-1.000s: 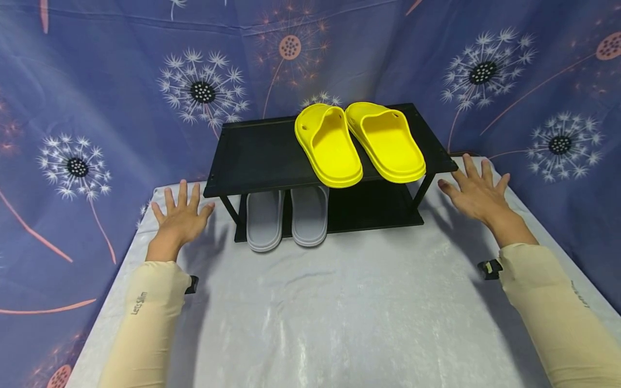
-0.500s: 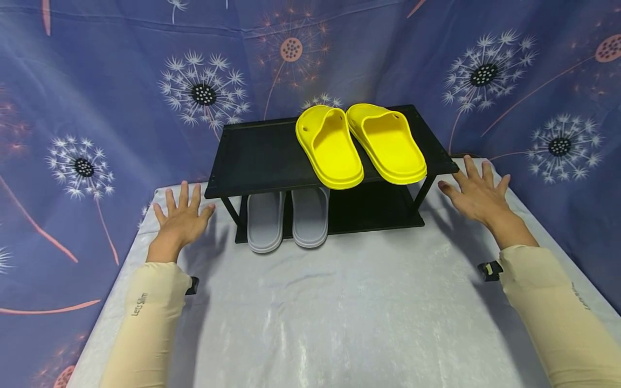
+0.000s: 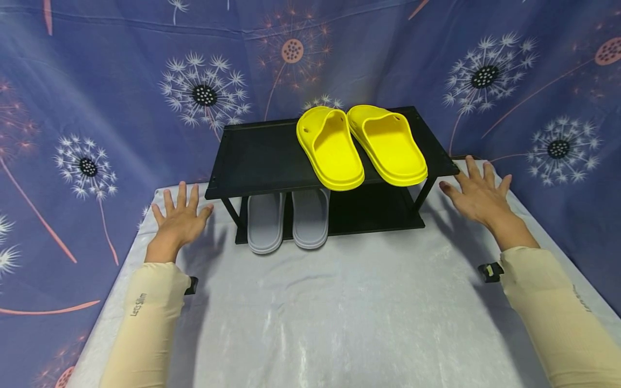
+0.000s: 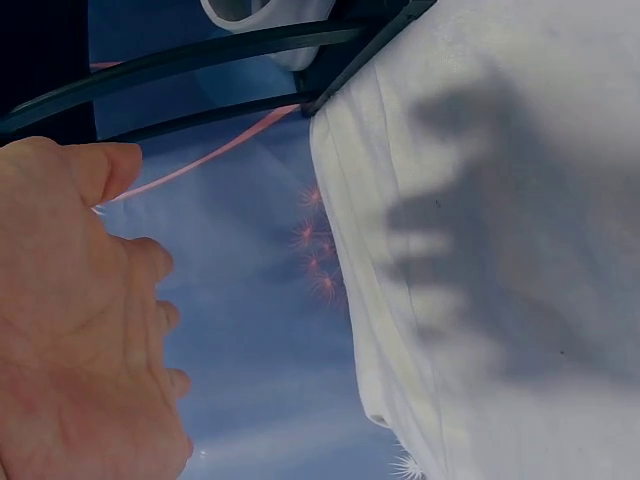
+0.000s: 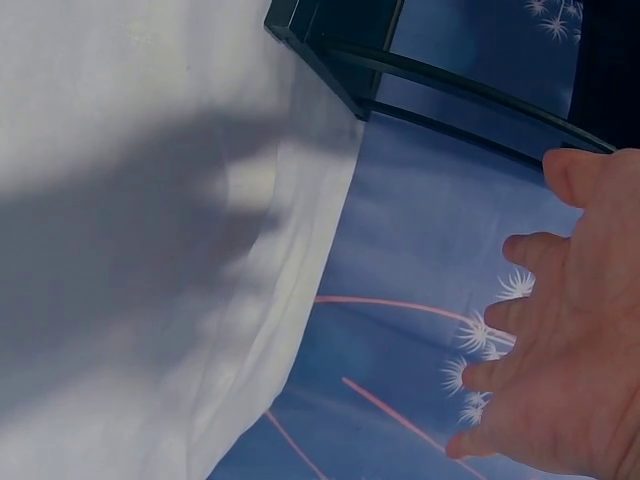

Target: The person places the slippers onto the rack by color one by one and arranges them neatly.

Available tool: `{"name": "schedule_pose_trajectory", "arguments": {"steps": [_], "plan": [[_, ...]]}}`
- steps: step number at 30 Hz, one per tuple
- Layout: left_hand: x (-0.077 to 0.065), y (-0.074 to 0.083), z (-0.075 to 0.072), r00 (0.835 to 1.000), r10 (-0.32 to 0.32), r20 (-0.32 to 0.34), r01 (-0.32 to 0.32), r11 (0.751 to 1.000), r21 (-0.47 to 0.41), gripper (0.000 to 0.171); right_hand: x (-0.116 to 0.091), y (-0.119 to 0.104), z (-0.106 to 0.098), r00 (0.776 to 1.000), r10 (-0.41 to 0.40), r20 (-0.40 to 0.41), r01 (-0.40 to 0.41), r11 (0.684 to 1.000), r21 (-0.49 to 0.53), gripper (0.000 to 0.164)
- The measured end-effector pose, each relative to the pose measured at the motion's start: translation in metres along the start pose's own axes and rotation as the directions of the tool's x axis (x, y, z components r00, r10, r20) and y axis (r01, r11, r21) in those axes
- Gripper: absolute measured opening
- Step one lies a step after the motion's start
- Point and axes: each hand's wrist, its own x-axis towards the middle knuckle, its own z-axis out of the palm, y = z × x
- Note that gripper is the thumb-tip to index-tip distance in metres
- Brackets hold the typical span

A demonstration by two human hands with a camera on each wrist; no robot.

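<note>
A black two-tier shoe rack (image 3: 262, 156) stands at the back of the table. On the right half of its upper shelf sits a pair of yellow slippers, the left one (image 3: 339, 159) and the right one (image 3: 395, 153), toes to the back. Two grey slippers, one (image 3: 265, 223) and another (image 3: 310, 221), lie on the lower shelf at the left, their toes hidden under the upper shelf. My left hand (image 3: 178, 221) hovers beside the rack's left side with fingers spread, holding nothing. Beyond the rack's right side, my right hand (image 3: 477, 196) is likewise spread and holds nothing.
A pale cloth covers the table (image 3: 320, 318). Behind and at both sides hangs a blue curtain (image 3: 121, 64) printed with dandelions. Dark shadows of the hands and arms fall on the cloth.
Both hands stay spread in nearly the same places; the slippers and rack have not moved. The whole view has shifted very slightly, and the curtain at the left has swayed a little.
</note>
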Motion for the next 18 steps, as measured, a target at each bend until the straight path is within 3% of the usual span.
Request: {"name": "schedule_pose_trajectory", "arguments": {"steps": [18], "plan": [[0.0016,-0.0041,-0.0042,1.000,-0.003,-0.006,0.003,1.000,0.001,0.077,0.0003,0.0005,-0.0011,1.000,0.001,-0.009,-0.001,1.000,-0.005,0.085]]}}
